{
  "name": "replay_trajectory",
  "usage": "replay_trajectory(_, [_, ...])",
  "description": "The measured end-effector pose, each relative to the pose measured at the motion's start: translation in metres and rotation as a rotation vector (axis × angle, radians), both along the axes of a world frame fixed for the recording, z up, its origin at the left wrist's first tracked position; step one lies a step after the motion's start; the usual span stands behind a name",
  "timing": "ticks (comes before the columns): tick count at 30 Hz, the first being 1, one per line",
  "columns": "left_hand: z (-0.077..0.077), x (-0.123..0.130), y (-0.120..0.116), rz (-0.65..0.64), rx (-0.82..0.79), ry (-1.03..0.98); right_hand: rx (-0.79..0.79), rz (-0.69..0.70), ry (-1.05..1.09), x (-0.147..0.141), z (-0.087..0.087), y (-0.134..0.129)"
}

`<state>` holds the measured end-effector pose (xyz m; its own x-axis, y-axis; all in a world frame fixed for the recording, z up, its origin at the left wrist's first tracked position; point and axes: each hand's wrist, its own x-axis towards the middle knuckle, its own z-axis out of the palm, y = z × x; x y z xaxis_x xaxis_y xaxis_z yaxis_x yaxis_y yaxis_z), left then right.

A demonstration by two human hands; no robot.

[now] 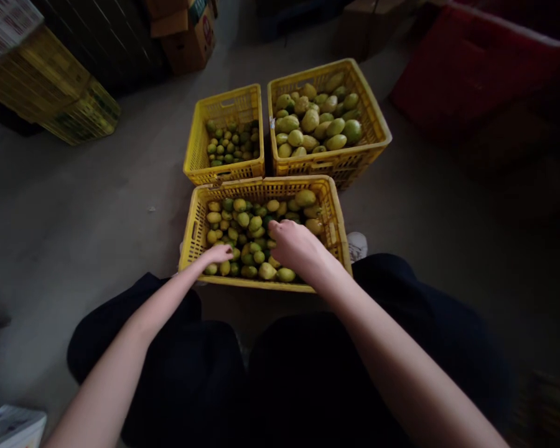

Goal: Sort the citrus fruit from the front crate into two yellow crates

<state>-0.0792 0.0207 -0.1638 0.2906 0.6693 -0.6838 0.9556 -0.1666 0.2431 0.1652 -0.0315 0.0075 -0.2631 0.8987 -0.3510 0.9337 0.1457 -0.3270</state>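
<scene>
In front of my legs stands a yellow plastic crate [266, 287], with many green and yellow lemons [243, 219] in it. My left hand [220, 253] is low over the crate's left part, its fingers curled together against the fruit. Whatever they may hold is hidden. Further right, my right hand [293, 244] reaches over the middle of the pile with bent fingers. A dark green fruit shows by its fingertips, but I cannot tell whether it is held. Larger yellow fruits [305, 198] lie in the crate's far right corner.
Behind stand two more yellow crates: a left one [191, 149] with small green fruit, a right one [378, 127] with larger yellow-green lemons. Stacked crates [51, 74] and a cardboard box [186, 43] are far left. A red container [476, 74] stands right.
</scene>
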Motion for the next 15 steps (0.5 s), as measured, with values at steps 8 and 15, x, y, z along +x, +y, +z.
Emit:
replay_trajectory(8, [-0.087, 0.013, -0.011, -0.308, 0.175, 0.150, -0.039, -0.117, -0.107, 0.028, 0.002, -0.012])
replay_trajectory(15, [-0.121, 0.016, 0.016, -0.499, 0.166, 0.174, -0.077, -0.129, -0.092, 0.029, 0.003, -0.014])
